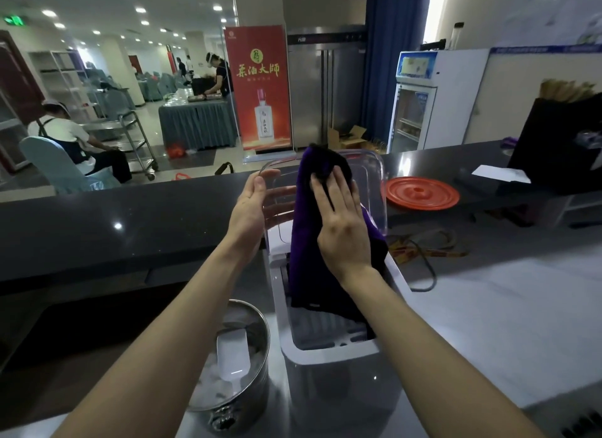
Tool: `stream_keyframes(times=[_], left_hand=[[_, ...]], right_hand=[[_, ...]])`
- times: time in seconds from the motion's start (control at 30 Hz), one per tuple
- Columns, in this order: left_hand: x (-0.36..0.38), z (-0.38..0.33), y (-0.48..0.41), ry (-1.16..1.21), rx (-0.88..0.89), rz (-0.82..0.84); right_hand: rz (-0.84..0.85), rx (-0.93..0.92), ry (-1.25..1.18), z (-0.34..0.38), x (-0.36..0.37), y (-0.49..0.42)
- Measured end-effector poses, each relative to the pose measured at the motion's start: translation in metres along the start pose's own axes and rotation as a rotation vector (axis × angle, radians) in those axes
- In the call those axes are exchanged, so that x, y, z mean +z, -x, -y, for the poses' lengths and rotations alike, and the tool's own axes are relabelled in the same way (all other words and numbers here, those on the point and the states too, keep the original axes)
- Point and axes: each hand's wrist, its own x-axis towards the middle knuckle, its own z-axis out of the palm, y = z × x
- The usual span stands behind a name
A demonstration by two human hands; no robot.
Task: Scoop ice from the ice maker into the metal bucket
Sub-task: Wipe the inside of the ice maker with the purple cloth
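Above the white boxy ice maker (329, 356), the left hand (250, 206), fingers straight, braces its clear plastic lid (371, 176) so the flat-fingered right hand (342, 229) can press purple cloth (309, 274).

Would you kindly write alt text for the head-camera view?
The right hand presses a purple cloth against the raised clear lid of the ice maker, which the left hand touches; the metal bucket holds ice and a scoop.

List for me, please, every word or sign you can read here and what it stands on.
"酒大師", after a first character I cannot make out: red banner.
Bottle label on that banner: too small.
Green ceiling sign: blurred.
Small fridge header: blurred.
Blue strip at upper right: blurred.
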Motion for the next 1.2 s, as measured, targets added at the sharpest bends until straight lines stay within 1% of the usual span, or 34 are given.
stream_keyframes(times=[0.07,0.2,0.3,0.33,0.43,0.5,0.57,0.67,0.73,0.8,0.87,0.93,1.07,1.13,1.2], left_hand=[[-0.001,0.002,-0.001,0.028,-0.015,-0.012],[-0.006,0.003,-0.006,0.129,-0.018,-0.028],[-0.01,0.001,-0.004,0.118,-0.045,-0.016],[-0.01,0.0,-0.005,0.098,-0.045,-0.014],[-0.012,-0.001,-0.003,0.024,-0.029,-0.004],[-0.011,0.0,-0.001,0.034,-0.011,-0.004],[-0.009,0.001,-0.001,0.054,-0.001,-0.008],[-0.007,0.003,-0.001,0.126,-0.002,-0.039],[-0.008,0.003,-0.002,0.165,-0.003,-0.048],[-0.008,0.002,-0.003,0.155,-0.003,-0.039],[-0.007,0.002,-0.004,0.121,-0.004,-0.035],[-0.007,0.001,-0.004,0.085,-0.018,-0.033],[-0.011,0.002,-0.003,0.079,-0.011,-0.01],[-0.011,0.003,-0.003,0.081,-0.008,-0.001],[-0.009,0.002,-0.001,0.072,-0.003,-0.007]], right_hand=[[0.013,-0.072,-0.011,0.012,0.007,-0.005],[0.057,-0.367,0.071,0.025,0.025,-0.01],[0.055,-0.438,0.198,0.014,0.024,-0.019],[0.026,-0.426,0.249,0.006,0.023,-0.023],[-0.065,-0.286,0.327,-0.015,0.013,-0.025],[-0.077,-0.228,0.316,-0.022,0.007,-0.022],[-0.064,-0.212,0.239,-0.015,0.01,-0.024],[-0.031,-0.308,0.148,0.014,0.024,-0.028],[0.01,-0.384,0.148,0.026,0.029,-0.028],[0.027,-0.416,0.166,0.019,0.026,-0.032],[0.036,-0.411,0.185,0.0,0.018,-0.036],[0.018,-0.359,0.199,-0.026,0.009,-0.038],[-0.038,-0.175,0.248,-0.067,-0.008,-0.026],[-0.055,-0.096,0.241,-0.067,-0.01,-0.021],[-0.062,-0.07,0.206,-0.054,-0.006,-0.023]])
